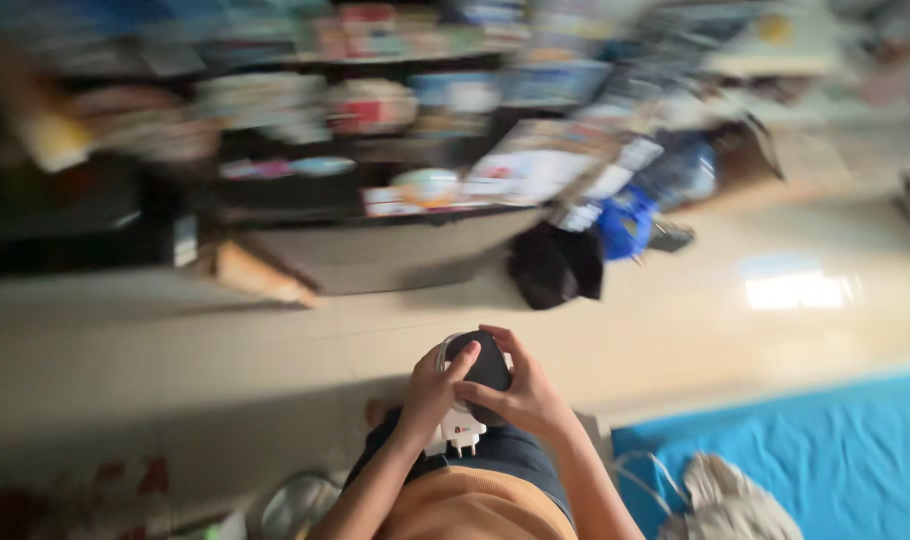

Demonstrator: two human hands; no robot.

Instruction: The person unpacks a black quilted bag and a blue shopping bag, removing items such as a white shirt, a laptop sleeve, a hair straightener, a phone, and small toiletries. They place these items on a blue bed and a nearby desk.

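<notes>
While both hands meet over the lap, these are the points, taken left to right:

Left hand (pixel 430 395): fingers curled round the left side of a small rounded black device (pixel 483 368) with white cord wound about it, thumb laid on top.

White plug adapter (pixel 457 436): it hangs just under the device with its metal pins pointing down and outward; no finger seems to hold it directly, so it could swing loose or catch on the dark blue shorts (pixel 505 450) beneath.

Right hand (pixel 525 395): fingers clasped round the right side and underside of the same device, which sits between the two hands, above the lap.

Risk: the wound cord looks slack at the top (hard to be sure), and a loop might slip off and unwind if either grip eases; the device could then drop to the pale tiled floor (pixel 275 350).

Hard to make out: the whole view is smeared by head movement. The dark shelves (pixel 305 190) hold coloured things too blurred to tell apart, and the black bag (pixel 550 265) beside a blue object is only a shape.

Cut off: a blue mat (pixel 835 450) with grey-white cloth (pixel 730 500) runs out of the picture at lower right.
</notes>
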